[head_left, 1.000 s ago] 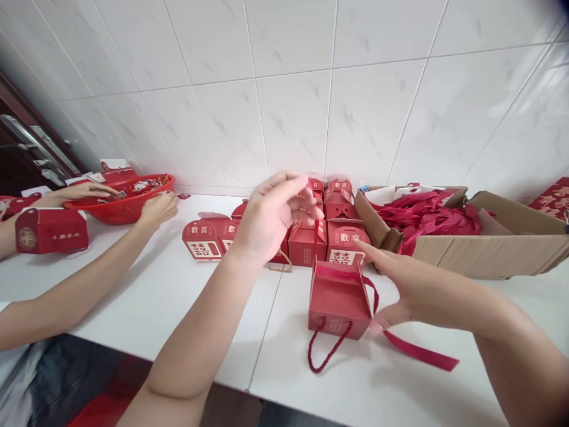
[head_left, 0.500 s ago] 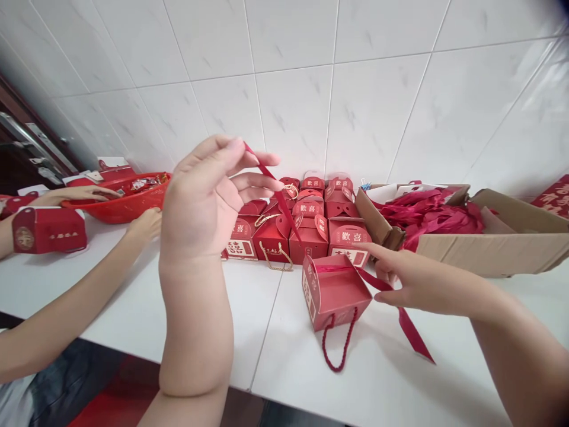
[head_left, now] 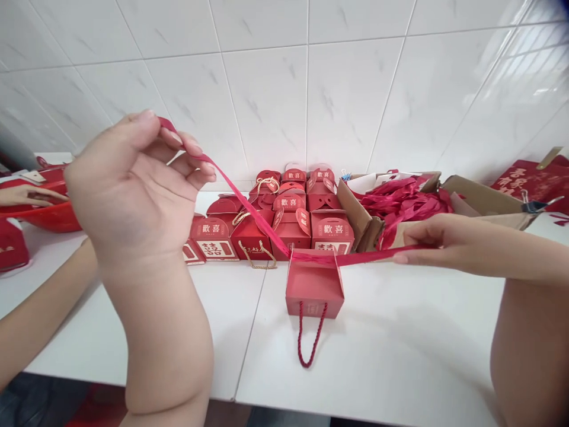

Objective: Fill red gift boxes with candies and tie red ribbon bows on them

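White tiled wall behind a white bench (head_left: 400, 356). Left hand (head_left: 133, 184), raised, pinches one ribbon (head_left: 249, 201) end in closed fingers; right hand (head_left: 448, 240) grips the other end, low and level. Ribbon crosses atop the small red gift box (head_left: 314, 290) at bench centre. Judgement: equal tension both sides keeps the knot centred. Cardboard carton (head_left: 484, 198) holds loose red ribbons; finished boxes (head_left: 284, 225) cluster behind.

Bright, even light; warped edges.
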